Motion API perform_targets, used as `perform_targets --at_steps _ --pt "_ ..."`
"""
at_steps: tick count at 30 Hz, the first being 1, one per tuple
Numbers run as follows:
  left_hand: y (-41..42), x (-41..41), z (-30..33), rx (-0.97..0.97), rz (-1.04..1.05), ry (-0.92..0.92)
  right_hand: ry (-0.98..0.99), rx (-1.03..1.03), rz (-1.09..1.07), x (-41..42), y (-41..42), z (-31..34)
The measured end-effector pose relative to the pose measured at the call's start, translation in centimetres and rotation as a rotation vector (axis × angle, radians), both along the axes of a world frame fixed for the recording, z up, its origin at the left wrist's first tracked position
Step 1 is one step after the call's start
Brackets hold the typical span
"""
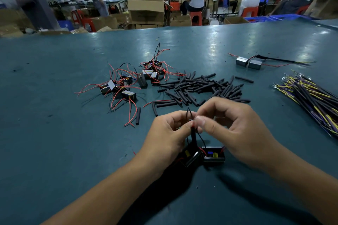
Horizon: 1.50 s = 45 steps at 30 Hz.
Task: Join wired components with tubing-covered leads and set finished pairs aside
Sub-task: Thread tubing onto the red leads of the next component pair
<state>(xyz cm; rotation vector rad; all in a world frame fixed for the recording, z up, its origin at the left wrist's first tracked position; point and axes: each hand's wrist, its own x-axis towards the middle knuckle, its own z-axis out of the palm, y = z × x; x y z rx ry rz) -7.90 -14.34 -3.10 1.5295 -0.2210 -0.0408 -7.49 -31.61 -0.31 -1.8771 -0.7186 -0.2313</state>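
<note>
Tubing (193,136) upright between both hands

Two small black boxed components (213,155) side by side on the table, thin black leads (189,113) rising, a black tubing piece (193,136) upright between.

Two small black components (204,154) sit at the near centre, one finished pair (249,63) far right. Roughly eight or nine loose wired components (128,82) lie at left. Tubing pieces (201,87) and leads (311,100) are too many to count.
</note>
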Motion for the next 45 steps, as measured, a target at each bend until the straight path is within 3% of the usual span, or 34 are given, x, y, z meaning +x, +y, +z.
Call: perform_targets --at_steps 5,10,13,17,27,32,38,45 --pt "0.2 0.0 -0.3 0.073 0.047 0.023 -0.033 -0.03 -0.349 3.0 -3.0 0.5" --pt "0.1 0.0 -0.4 0.077 0.046 0.029 0.036 -0.474 -0.65 6.7 -7.0 -0.6" --pt "0.2 0.0 -0.4 0.078 0.034 0.014 0.124 -0.639 -0.624 7.7 -7.7 -1.9" --pt "0.3 -0.1 -0.3 0.085 0.021 -0.006 0.154 -0.711 -0.532 8.0 -7.2 -2.9" --pt "0.4 -0.2 -0.1 0.071 0.0 -0.001 0.134 -0.855 -0.566 7.7 -6.6 -2.8" --pt "0.4 -0.2 0.1 0.078 0.0 -0.005 0.175 -0.85 -0.625 7.6 -6.6 -2.8" --pt "0.5 -0.2 0.2 0.106 -0.003 -0.01 0.18 -0.58 -0.64 7.4 -6.8 -1.8" --pt "0.5 -0.1 0.3 0.114 -0.007 0.0 0.188 -0.311 -0.316 6.4 -6.0 -1.0"
